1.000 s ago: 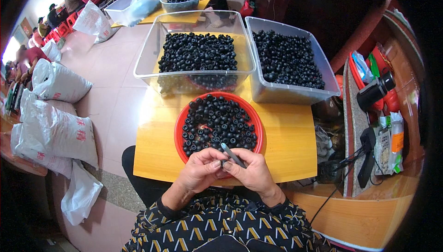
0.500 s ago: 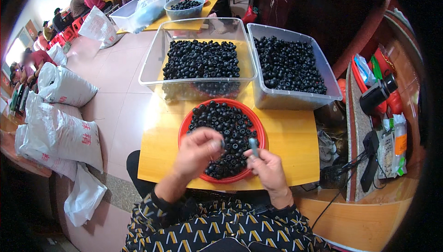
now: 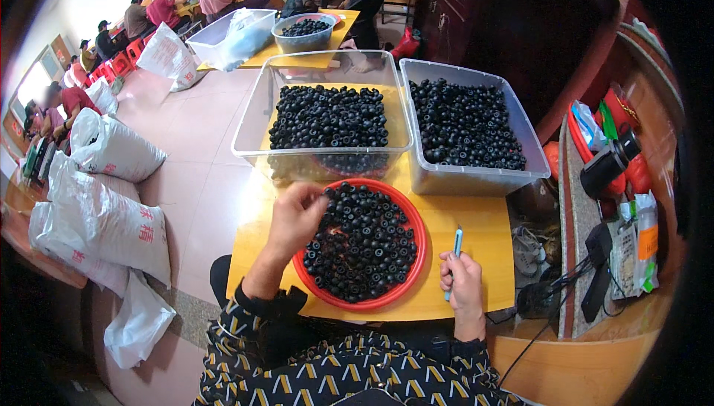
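Note:
A round red tray (image 3: 422,246) on the yellow table is full of small round black parts (image 3: 364,246) with holes through them. My left hand (image 3: 295,216) is over the tray's upper left rim, fingers curled together at the edge of the parts; whether anything is between the fingertips is hidden. To the right of the tray, my right hand (image 3: 462,281) is wrapped round a slim light-blue tool (image 3: 457,242) like a utility knife or a pen. One end points up and away from me, and the other shows below the fist.
Behind the tray stand two clear plastic bins, left (image 3: 245,146) and right (image 3: 476,179), holding more black parts. White sacks (image 3: 111,213) lie at the left. On a side ledge at right are a black flask (image 3: 610,164) and cables (image 3: 569,279). Other people sit farther back.
My left hand has moved left and up to the tray's rim. My right hand has left the tray and moved right with the light-blue tool. The view has shifted slightly.

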A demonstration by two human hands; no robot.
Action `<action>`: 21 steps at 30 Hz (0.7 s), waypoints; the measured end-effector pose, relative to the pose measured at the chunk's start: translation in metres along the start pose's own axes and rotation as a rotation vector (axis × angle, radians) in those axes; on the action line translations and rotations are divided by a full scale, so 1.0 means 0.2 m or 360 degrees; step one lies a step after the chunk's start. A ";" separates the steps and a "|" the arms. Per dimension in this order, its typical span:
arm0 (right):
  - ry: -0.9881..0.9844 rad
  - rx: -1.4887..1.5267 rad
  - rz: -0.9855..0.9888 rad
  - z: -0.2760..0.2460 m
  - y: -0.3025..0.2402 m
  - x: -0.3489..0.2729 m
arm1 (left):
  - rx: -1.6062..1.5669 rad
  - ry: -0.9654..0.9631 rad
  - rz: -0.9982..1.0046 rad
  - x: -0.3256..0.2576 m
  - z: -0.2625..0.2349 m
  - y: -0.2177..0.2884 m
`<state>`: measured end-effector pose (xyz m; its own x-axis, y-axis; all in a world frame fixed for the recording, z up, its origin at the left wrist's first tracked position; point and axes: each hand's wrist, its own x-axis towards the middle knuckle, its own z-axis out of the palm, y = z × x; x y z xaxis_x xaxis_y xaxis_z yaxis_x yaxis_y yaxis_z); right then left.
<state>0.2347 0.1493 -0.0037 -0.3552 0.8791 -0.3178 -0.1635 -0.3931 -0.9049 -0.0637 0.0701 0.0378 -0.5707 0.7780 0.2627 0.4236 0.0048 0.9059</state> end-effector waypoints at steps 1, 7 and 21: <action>-0.0008 0.0003 -0.0009 0.01 0.00 0.00 | 0.0333 -0.0027 0.0066 -0.03 -0.01 -0.04; -0.0031 -0.0160 -0.0035 0.00 0.02 -0.01 | 0.0961 -0.0005 0.0403 -0.13 0.06 -0.17; 0.0008 -0.0235 -0.0107 0.00 0.06 -0.01 | 0.0532 0.0005 0.0264 -0.20 0.09 -0.12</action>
<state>0.2336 0.1433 -0.0139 -0.3435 0.9036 -0.2558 -0.0497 -0.2895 -0.9559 -0.0385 0.0496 -0.0007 -0.4770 0.7836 0.3980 0.7164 0.0843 0.6926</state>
